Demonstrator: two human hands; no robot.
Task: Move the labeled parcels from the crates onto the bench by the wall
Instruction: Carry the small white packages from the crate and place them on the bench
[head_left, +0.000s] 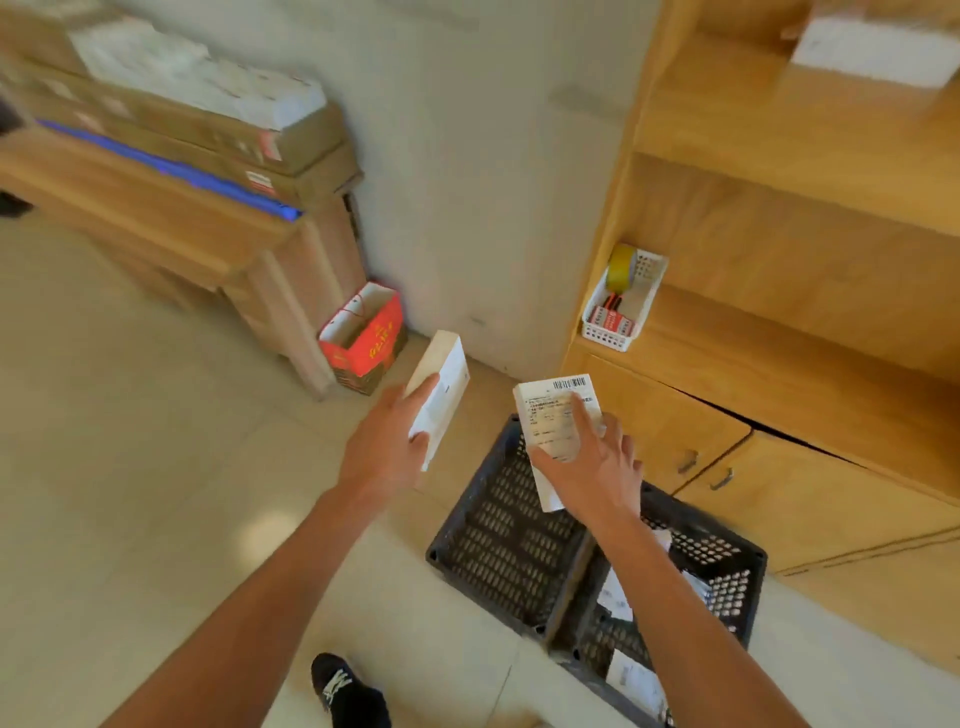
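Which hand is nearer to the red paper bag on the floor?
Left. The left hand, holding a white box, is just right of the red bag; the right hand is farther right, above the black crate.

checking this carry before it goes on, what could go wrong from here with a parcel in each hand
1. The right hand holds its labeled parcel mostly with spread fingers on top; it could slip back into the black crate.
2. The red paper bag stands on the floor beside the bench, a possible trip point.
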